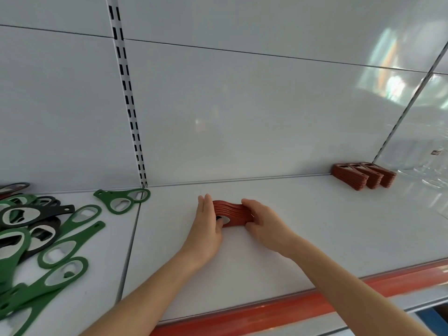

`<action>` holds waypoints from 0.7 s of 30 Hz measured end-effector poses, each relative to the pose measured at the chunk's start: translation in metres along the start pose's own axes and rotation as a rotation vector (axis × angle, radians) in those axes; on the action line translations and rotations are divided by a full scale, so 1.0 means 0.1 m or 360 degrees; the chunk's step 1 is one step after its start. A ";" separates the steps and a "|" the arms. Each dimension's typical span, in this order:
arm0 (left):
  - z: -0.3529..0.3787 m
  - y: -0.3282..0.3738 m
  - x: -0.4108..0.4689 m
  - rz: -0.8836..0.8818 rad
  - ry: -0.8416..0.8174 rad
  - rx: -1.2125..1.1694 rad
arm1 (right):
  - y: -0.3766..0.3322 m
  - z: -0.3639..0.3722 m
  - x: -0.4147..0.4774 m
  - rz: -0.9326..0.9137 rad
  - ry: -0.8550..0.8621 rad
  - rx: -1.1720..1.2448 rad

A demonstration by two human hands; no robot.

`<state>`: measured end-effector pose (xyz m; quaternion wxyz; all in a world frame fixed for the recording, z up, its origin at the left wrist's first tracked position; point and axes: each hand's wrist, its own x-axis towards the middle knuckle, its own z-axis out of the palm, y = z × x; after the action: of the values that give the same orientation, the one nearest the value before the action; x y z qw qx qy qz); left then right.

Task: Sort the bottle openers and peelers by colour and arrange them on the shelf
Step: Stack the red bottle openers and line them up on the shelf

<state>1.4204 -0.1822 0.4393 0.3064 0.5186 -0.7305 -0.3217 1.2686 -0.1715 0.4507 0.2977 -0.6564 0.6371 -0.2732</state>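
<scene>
Left hand (208, 219): flat, fingers straight and together, pressing against the left end of the red stack (229, 213); the thumb sits low at its near side.
Right hand (260, 218): fingers curled round the right end of the same stack, gripping it.
Red stack: several red bottle openers squeezed between the two hands and resting on the shelf (303, 229). Their far edges look stepped rather than flush.
Finished rows (363, 177): three red stacks standing at the back of the shelf, well off to the right of the right hand.
Unsorted pile (36, 234): green and black openers lying loose, well to the left of the left hand, with a green pair (121, 201) nearer, beyond and left of it.
Risk, fanning out: the openers are thin and smooth. If the left hand eases its push before the edges are squared, the stack will probably slide apart.
Risk, lifting: only the right hand truly grips. Raised by one end, the lower openers could drop out.
Risk, placing: setting this stack beside the finished rows with a sideways shove could knock them askew.
Risk, front edge (266, 309): it lies just nearer than the wrists, so a spilled opener could skid over it.
Risk, colour: low, since the stack looks all red.
</scene>
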 end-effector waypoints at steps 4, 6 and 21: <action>-0.21 -0.04 0.02 0.0057 -0.0252 0.0330 | 0.03 -0.10 0.00 -0.0066 -0.0106 -0.0121; -0.30 -0.05 0.02 0.0126 -0.0274 0.0410 | 0.02 -0.14 -0.01 -0.0065 -0.0120 -0.0120; -0.17 -0.02 -0.08 0.0249 -0.0015 0.0385 | -0.03 -0.06 -0.12 -0.0062 0.0110 0.0053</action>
<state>1.4370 -0.1778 0.4473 0.2625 0.4916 -0.8036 -0.2089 1.2658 -0.1593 0.4567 0.2809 -0.6538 0.6295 -0.3121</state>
